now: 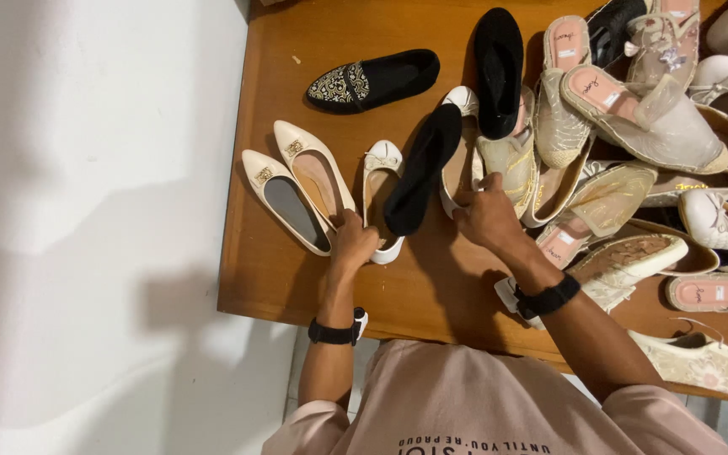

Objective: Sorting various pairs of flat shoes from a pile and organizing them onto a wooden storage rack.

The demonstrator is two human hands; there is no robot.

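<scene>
- My pink shirt (482, 396) sits nearest the camera, at the table's near edge; black bands on both wrists.
- My left hand (352, 242) is curled at the heel ends of the cream pointed flats (297, 181) and the white bow flat (378, 181); fingers bent together, touching heels, but I can't tell if they actually clamp one.
- My right hand (489, 217) rests at the heel of a white flat (463, 105) just beside the black flat (422, 168); fingers folded down on the rim, grip unclear.
- Black flat lies between my hands, long axis running away from me, tilted right toward the far edge, toe far; both hands near, left a bit nearer its heel.
- Wooden table (271, 278): cream pair near the left edge, black embroidered loafer (372, 82) toward the far left corner.
- Pile of beige mesh slip-ons (650, 118) fills the right side; pink insoles carry small white rectangular labels.
</scene>
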